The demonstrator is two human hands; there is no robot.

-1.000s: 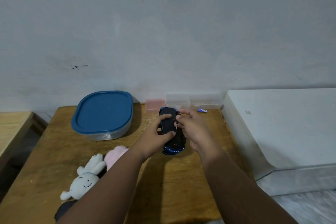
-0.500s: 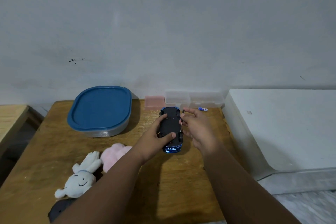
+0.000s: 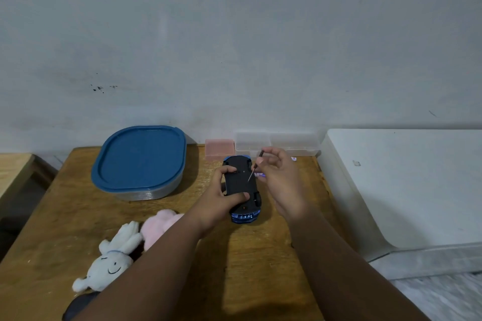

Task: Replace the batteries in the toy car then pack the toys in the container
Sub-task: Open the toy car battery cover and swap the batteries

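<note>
A blue toy car (image 3: 241,185) lies upside down on the wooden table (image 3: 260,255), its black underside facing up. My left hand (image 3: 221,198) grips the car from the left, thumb across the underside. My right hand (image 3: 280,180) pinches a thin screwdriver (image 3: 255,168) whose tip touches the car's underside. A small battery (image 3: 260,175) lies between the car and my right hand, mostly hidden. The clear container with a blue lid (image 3: 140,161) stands shut at the back left. A white plush rabbit (image 3: 109,260) and a pink plush (image 3: 159,224) lie at the front left.
A pink box (image 3: 220,149) and a clear plastic organiser (image 3: 276,142) stand against the wall. A small white item (image 3: 294,159) lies beyond my right hand. A white appliance (image 3: 407,185) borders the table's right edge. A dark object (image 3: 75,306) pokes out under my left arm.
My right hand has lifted slightly off the car and tilted the screwdriver, its tip staying on the underside. My left hand has kept its grip. The camera has shifted a little.
</note>
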